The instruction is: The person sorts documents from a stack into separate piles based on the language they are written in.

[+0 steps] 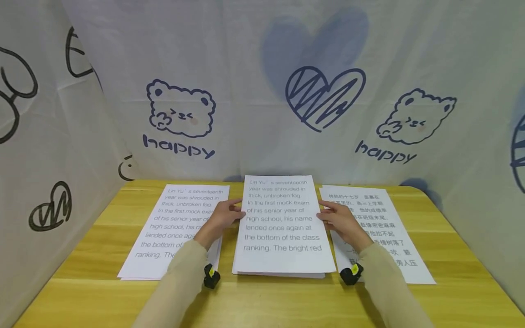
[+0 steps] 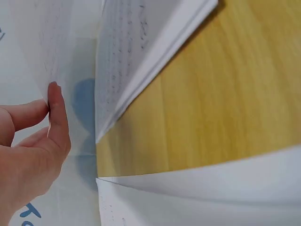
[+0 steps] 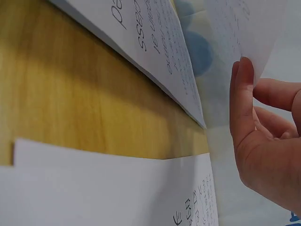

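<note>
A white printed sheet (image 1: 283,259) with large English text is held up by both hands in the middle of the head view. My left hand (image 1: 221,218) pinches its left edge between thumb and fingers, and my right hand (image 1: 342,221) does the same at the right edge. Both wrist views show the raised sheet (image 2: 44,42) apart from the middle paper stack (image 3: 150,52) below it. That stack is mostly hidden in the head view; only a lower strip shows.
To the left lies a paper stack (image 1: 143,259) with English text. Another stack (image 1: 410,271), printed in Chinese characters, lies at the right, partly under the right arm. The wooden table (image 1: 262,305) ends at a white curtain (image 1: 254,91) with drawings.
</note>
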`<action>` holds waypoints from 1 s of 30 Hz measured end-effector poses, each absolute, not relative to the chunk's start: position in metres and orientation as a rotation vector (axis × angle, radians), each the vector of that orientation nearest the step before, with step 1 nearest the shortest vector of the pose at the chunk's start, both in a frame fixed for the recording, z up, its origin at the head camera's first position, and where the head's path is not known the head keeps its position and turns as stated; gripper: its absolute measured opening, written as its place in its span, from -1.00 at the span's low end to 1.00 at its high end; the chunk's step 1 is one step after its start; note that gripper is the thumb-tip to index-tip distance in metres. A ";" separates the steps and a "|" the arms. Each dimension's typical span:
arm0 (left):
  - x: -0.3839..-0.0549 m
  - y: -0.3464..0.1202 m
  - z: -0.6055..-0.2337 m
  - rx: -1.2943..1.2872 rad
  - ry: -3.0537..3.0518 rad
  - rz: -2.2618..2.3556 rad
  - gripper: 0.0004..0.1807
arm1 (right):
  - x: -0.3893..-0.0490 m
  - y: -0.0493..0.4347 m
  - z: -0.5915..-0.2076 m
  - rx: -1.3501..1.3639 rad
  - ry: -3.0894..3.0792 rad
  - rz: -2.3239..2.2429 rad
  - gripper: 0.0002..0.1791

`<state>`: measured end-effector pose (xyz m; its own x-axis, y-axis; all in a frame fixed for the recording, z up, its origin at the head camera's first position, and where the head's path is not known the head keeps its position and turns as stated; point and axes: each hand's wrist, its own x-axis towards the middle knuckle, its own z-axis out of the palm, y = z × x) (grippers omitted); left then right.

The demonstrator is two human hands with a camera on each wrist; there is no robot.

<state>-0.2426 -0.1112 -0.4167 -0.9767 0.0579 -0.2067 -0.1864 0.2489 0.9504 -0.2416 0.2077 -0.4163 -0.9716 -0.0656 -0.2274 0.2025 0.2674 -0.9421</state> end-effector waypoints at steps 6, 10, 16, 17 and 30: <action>-0.234 -0.116 -0.413 -0.082 2.305 1.837 -0.39 | -0.233 0.207 -0.409 0.120 2.293 -1.812 -0.38; -0.227 -0.125 -0.413 -0.086 2.320 1.832 -0.39 | -0.226 0.198 -0.406 0.065 2.308 -1.840 -0.39; -0.223 -0.148 -0.409 -0.087 2.337 1.794 -0.39 | -0.221 0.173 -0.402 0.057 2.399 -1.794 -0.42; -0.222 -0.152 -0.409 -0.095 2.338 1.795 -0.38 | -0.221 0.169 -0.401 0.072 2.404 -1.789 -0.42; -0.216 -0.213 -0.413 -0.144 2.286 1.830 -0.35 | -0.229 0.101 -0.411 0.124 2.320 -1.852 -0.44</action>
